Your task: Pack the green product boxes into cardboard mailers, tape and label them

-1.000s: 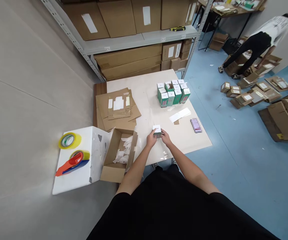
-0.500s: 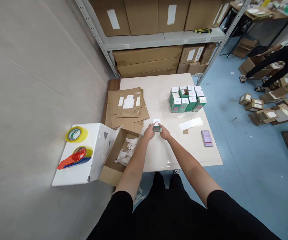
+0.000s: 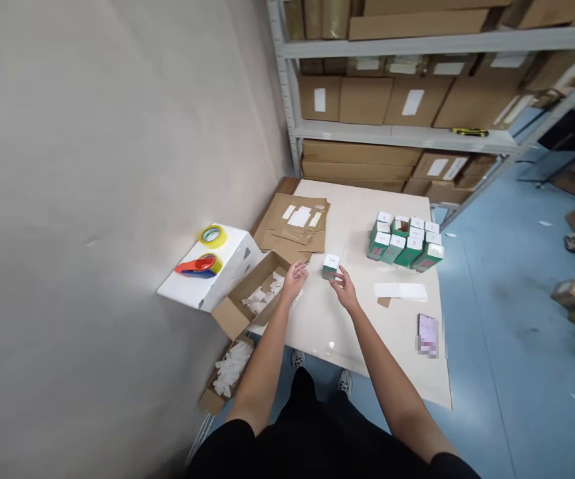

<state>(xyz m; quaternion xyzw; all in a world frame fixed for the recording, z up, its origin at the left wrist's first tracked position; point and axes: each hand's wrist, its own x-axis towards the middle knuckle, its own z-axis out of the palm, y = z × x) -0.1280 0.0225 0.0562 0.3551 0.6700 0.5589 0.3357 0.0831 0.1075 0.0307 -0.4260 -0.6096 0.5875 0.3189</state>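
Observation:
A small green-and-white carton [image 3: 331,261] with a white top stands upright at the middle of the table. My right hand [image 3: 345,291] grips its near right side, thumb at the front and fingers along the side. My left hand [image 3: 295,279] is apart from the carton, to its left, with fingers loosely spread and nothing in them. Below and left of that hand, an open cardboard box [image 3: 234,313] holds crumpled white paper. Several similar green cartons [image 3: 409,249] stand grouped at the right rear; one has an open top.
Flattened cardboard [image 3: 280,216] lies at the table's back left. White strips [image 3: 401,291] and a phone [image 3: 427,332] lie on the right. Tape rolls [image 3: 213,236] and a red tape dispenser [image 3: 192,266] sit on a white block [image 3: 237,249]. Shelving [image 3: 401,133] stands behind.
My left hand has let go of the small carton and moved away to its left; my right hand stays at it. The camera view has turned left and up.

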